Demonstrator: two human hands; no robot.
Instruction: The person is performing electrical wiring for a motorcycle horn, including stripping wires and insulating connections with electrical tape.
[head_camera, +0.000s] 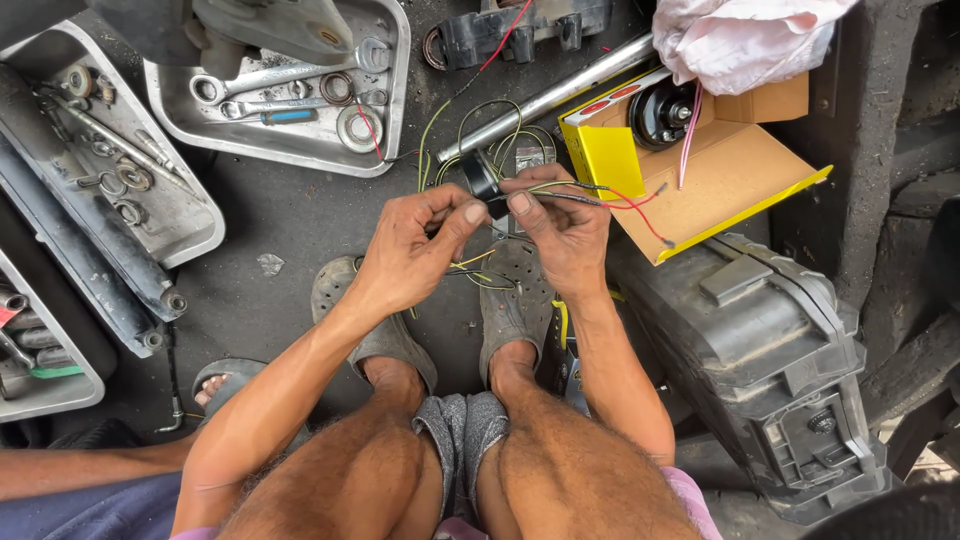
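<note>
2 hands pinch a bundle of thin wires above the grey floor.

The left hand (405, 250) and right hand (565, 232) each close thumb and fingertips on the wires (560, 192), beside a small black round part (482, 178), near the open yellow box (700, 165) and metal tool tray (300, 140).

Soft, even daylight fills the overhead view, with no hard shadows. The dark floor (290, 215) reads matte and dim. Mild glare sits on the metal trays (190, 215) and the chrome tube (550, 95). The yellow cardboard box (740, 170) and white cloth (740, 40) look brightest. Focus is sharp at the centre; the corners darken, and straight edges bow slightly from wide-angle distortion.
</note>
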